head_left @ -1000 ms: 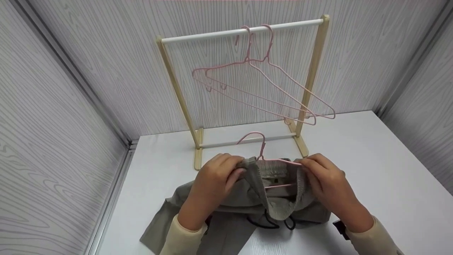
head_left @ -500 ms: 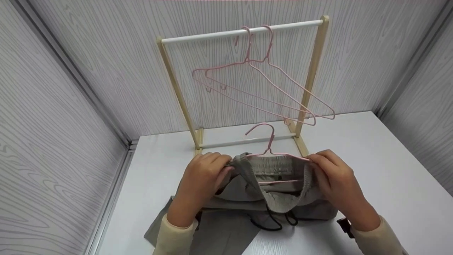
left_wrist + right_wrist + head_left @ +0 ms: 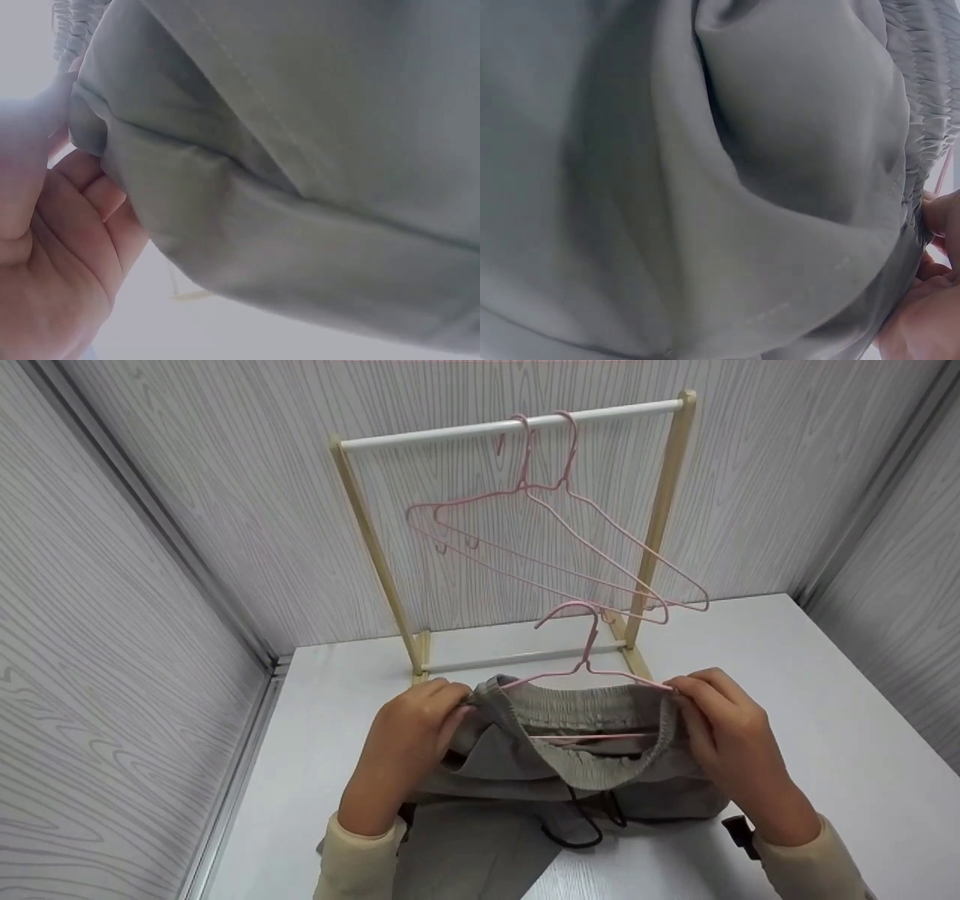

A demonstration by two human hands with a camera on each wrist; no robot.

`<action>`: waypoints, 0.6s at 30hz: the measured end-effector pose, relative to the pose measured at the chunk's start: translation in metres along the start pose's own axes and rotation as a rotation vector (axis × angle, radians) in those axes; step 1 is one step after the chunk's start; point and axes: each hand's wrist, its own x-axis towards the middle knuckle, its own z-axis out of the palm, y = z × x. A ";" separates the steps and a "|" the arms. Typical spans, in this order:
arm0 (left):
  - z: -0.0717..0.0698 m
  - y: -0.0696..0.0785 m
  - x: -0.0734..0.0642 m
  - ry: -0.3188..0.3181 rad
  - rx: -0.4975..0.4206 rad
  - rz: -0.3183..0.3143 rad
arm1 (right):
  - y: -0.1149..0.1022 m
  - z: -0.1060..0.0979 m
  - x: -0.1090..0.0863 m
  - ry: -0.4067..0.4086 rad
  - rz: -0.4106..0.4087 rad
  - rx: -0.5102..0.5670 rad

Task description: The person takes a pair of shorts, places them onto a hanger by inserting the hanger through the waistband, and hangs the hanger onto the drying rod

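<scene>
Grey pants [image 3: 480, 840] with an elastic waistband and a black drawstring [image 3: 574, 836] are held up by the waist in the head view. A pink wire hanger [image 3: 587, 660] sits inside the waistband, its hook above the fabric and its lower bar crossing the opening. My left hand [image 3: 409, 727] pinches the left side of the waistband. On the other side my right hand [image 3: 731, 727] grips the waistband together with the hanger's right shoulder. Grey fabric fills most of both wrist views, with the left fingers [image 3: 90, 180] and right fingers [image 3: 937, 225] at its edge.
Behind the pants stands a small clothes rack with wooden posts [image 3: 664, 502] and a white rail [image 3: 450, 435]. Two pink hangers [image 3: 540, 495] hang from the rail. White table [image 3: 840, 720] lies below, with wood-grain panels [image 3: 225, 472] at the back and sides.
The hands have moved apart, spreading the waistband wider. The hanger has risen and shifted right with the pants, and its hook now overlaps the lower edge of the hanging hangers in view.
</scene>
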 end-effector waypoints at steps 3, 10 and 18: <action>-0.002 -0.003 0.000 0.011 0.000 -0.010 | 0.001 -0.003 0.001 0.007 0.018 -0.014; -0.004 -0.009 -0.002 0.019 -0.016 -0.023 | 0.006 -0.008 0.002 0.049 0.016 -0.014; -0.002 -0.006 0.000 0.063 -0.041 -0.024 | 0.006 -0.010 0.003 0.076 0.035 -0.007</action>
